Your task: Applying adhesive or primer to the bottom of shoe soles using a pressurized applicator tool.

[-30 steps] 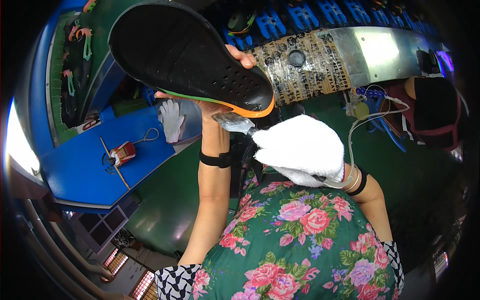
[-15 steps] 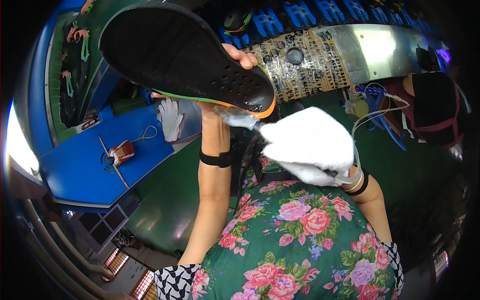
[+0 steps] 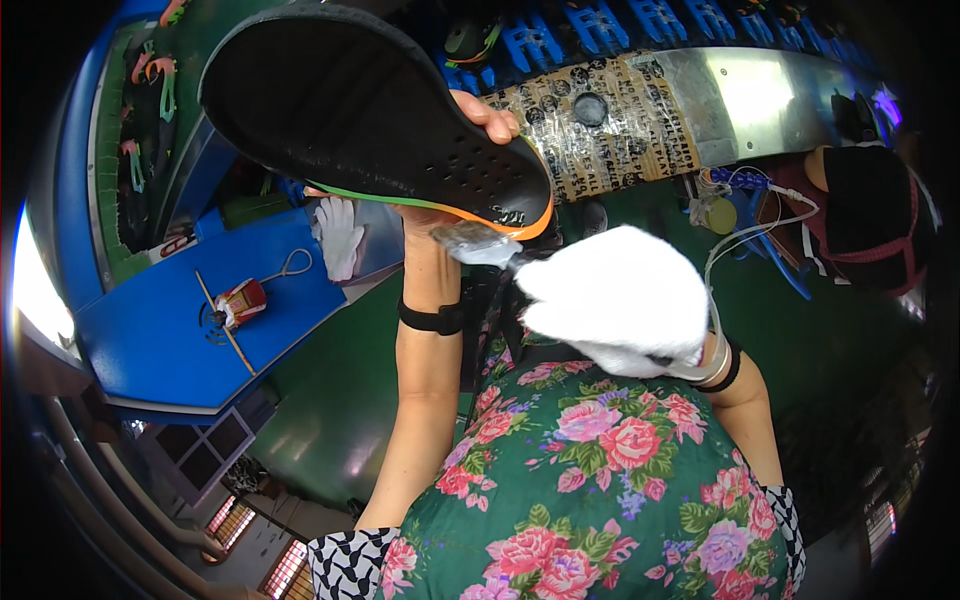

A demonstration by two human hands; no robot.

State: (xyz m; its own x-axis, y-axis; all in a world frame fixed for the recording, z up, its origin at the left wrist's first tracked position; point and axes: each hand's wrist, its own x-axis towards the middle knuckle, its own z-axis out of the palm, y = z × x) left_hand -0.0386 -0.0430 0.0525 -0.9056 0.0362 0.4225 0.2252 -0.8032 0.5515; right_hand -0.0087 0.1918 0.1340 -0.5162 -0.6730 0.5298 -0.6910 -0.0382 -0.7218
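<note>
My left hand grips a black shoe around its heel half, underside facing up. Small holes dot that end, and an orange and green band edges it. Wet, shiny patches show at the heel tip. My right hand, in a white glove, is closed on a brush whose handle is mostly hidden by the glove. The brush head lies just below the orange heel edge, over my left wrist; whether it touches the shoe I cannot tell. A clear tube runs along my gloved wrist.
On the left, a blue table bears a red-and-white bottle-like object with a stick across it. A white glove lies nearby. Ahead is a metal ledge partly covered with taped cardboard; blue racks stand behind. Another person is at right.
My gloved right hand has shifted slightly down and toward me, and the brush has dropped a little off the heel edge. The shoe and my left hand have barely moved.
</note>
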